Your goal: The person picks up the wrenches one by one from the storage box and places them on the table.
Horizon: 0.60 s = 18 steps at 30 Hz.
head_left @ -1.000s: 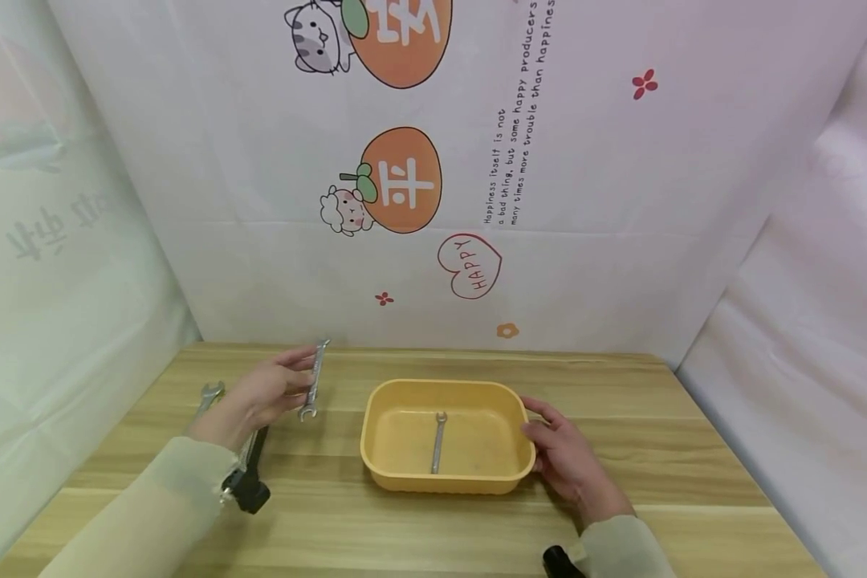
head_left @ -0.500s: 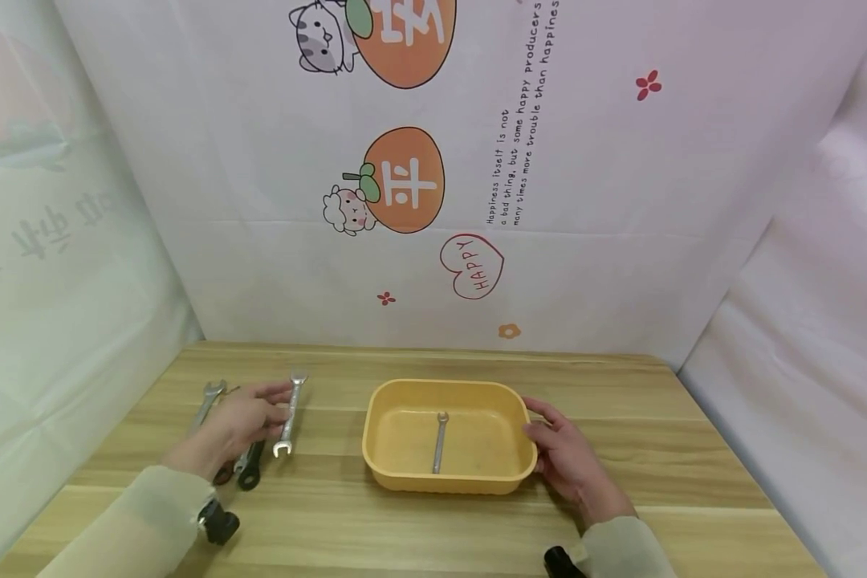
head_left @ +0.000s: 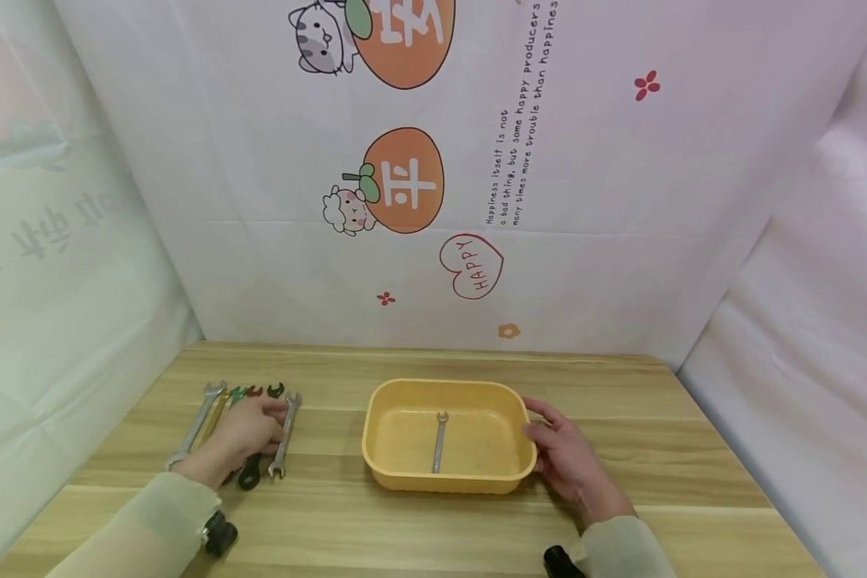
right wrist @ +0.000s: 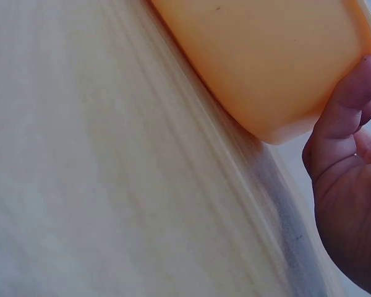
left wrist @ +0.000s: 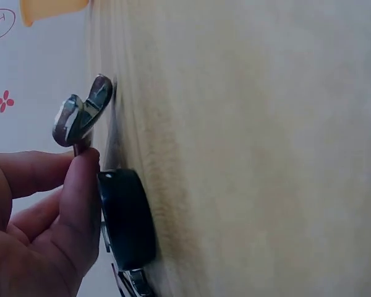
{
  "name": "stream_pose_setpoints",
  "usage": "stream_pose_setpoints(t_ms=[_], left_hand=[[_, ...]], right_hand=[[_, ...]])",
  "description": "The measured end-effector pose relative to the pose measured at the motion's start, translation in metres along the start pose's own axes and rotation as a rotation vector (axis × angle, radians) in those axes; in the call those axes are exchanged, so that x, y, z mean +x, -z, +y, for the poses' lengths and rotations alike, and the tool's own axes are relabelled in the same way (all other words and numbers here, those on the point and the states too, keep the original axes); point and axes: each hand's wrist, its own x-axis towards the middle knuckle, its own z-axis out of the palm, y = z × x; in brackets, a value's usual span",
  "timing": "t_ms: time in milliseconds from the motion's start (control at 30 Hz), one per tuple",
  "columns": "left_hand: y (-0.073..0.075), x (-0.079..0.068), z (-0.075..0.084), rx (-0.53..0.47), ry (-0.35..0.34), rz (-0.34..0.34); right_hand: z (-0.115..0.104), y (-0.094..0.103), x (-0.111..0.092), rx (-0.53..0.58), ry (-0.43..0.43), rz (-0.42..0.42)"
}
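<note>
Thumb and fingers of my left hand (head_left: 240, 433) pinch a silver open-end wrench (head_left: 286, 437) at the right end of a row of wrenches, low over the table. In the left wrist view, the forked end of that silver wrench (left wrist: 81, 114) sticks out past the fingertips, and a dark ring-ended wrench (left wrist: 128, 218) lies right beside the hand. My right hand (head_left: 569, 459) grips the right side of a yellow plastic basin (head_left: 448, 484), thumb on the rim, as the right wrist view also shows. Inside the basin lies a small silver wrench (head_left: 439, 443).
Left of the pinched wrench lie a large silver wrench (head_left: 197, 424), a gold-coloured one (head_left: 215, 417), and green (head_left: 238, 392), red (head_left: 255, 391) and black (head_left: 249, 474) wrenches, partly hidden by my left hand. A printed white sheet (head_left: 585, 265) stands behind the wooden table (head_left: 405, 538).
My left hand has moved left and down with the silver wrench, from raised beside the basin to the row's right end. The right hand and basin have stayed put.
</note>
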Motion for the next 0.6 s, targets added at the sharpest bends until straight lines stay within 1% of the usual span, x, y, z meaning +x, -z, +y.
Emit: stream_pose_setpoints(t_ms=[133,200,333,433,500,567,600], left_hand=[[0.0,0.0,0.0,0.009,0.01,0.0],[0.0,0.001,-0.001,0.03,0.011,0.008],[-0.001,0.001,0.001,0.111,0.008,0.028],[-0.001,0.001,0.004,0.178,-0.005,0.03],[-0.001,0.0,0.006,0.2,-0.014,0.033],[0.001,-0.001,0.009,0.176,-0.012,0.027],[0.002,-0.002,0.01,0.136,-0.005,0.018]], right_hand=[[0.0,0.0,0.0,0.01,-0.001,-0.003],[0.0,0.0,0.0,0.014,0.0,-0.007],[0.001,0.001,0.001,0.017,0.001,-0.018],[0.001,0.001,0.001,0.02,0.0,-0.022],[0.001,0.0,0.0,0.025,0.0,-0.02],[0.0,0.0,0.0,0.033,-0.001,-0.017],[0.0,0.0,-0.001,0.035,-0.001,-0.016]])
